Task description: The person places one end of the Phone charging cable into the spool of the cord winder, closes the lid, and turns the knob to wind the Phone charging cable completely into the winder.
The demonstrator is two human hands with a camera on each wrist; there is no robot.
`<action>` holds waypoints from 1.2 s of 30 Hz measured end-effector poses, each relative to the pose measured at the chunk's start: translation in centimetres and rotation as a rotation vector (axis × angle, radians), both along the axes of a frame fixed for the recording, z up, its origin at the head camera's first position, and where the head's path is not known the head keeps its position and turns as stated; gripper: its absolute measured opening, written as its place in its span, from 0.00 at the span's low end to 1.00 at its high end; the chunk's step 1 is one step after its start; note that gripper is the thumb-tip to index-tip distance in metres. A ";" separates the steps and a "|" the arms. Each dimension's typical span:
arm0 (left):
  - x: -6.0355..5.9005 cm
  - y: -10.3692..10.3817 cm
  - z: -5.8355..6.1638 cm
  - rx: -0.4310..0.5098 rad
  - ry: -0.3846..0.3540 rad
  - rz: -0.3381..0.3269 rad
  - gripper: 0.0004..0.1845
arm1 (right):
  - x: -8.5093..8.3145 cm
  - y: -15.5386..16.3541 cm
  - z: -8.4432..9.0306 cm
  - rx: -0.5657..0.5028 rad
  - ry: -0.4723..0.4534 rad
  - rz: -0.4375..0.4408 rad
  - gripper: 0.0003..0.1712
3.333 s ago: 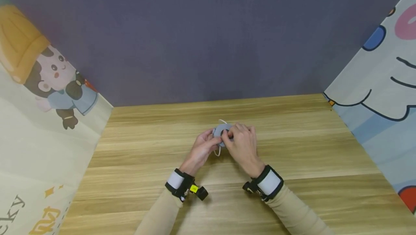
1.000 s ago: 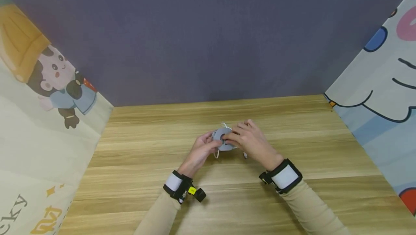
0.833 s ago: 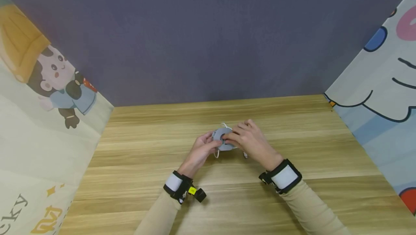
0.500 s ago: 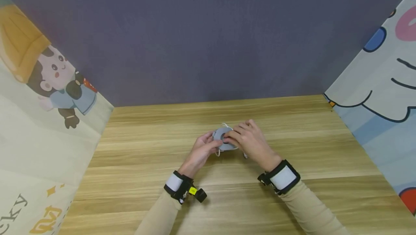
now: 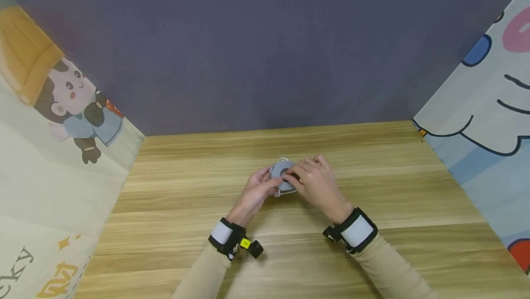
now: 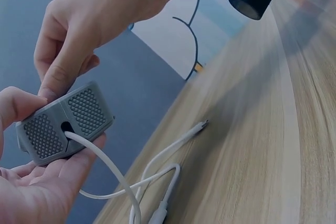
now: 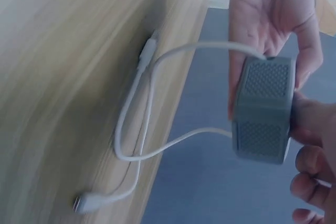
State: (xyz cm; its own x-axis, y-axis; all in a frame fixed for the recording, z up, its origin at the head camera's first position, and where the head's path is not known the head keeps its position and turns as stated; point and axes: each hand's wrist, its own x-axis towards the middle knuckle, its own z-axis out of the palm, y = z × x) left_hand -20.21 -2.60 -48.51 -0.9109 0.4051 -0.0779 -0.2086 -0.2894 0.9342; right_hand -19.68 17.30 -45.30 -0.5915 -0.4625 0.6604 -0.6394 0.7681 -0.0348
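A grey cable winder, round with a central hole and textured side panels, is held just above the table. My left hand grips it from the left, thumb on its upper face and fingers beneath. My right hand has thumb and fingertips at the hole, pinching the winder there; the exact contact is partly hidden. In the left wrist view a white cable comes out of a slot in the winder's side. Its loops and plug ends hang or lie by the table, as the right wrist view shows with one plug.
The wooden tabletop runs back to a dark blue-grey panel. Cartoon-printed panels stand at the left and right. Each wrist wears a black strap with a small camera, such as the left camera.
My right hand shifted right, then came back slightly left and nearer me, its fingers staying at the hole. The plug seen beside it earlier no longer shows there. My left hand barely moved.
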 end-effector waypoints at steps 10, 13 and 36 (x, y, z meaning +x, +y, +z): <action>0.1 0.0 0.1 0.011 0.001 0.003 0.35 | 0.5 -1.0 0.0 -0.073 -0.071 -0.051 0.13; 0.1 0.1 0.1 0.013 -0.009 0.009 0.35 | 0.6 -1.2 -0.1 -0.111 -0.102 -0.061 0.14; 0.1 0.1 0.0 0.035 -0.019 0.028 0.33 | 0.6 -2.2 -0.8 -0.211 -0.116 -0.117 0.16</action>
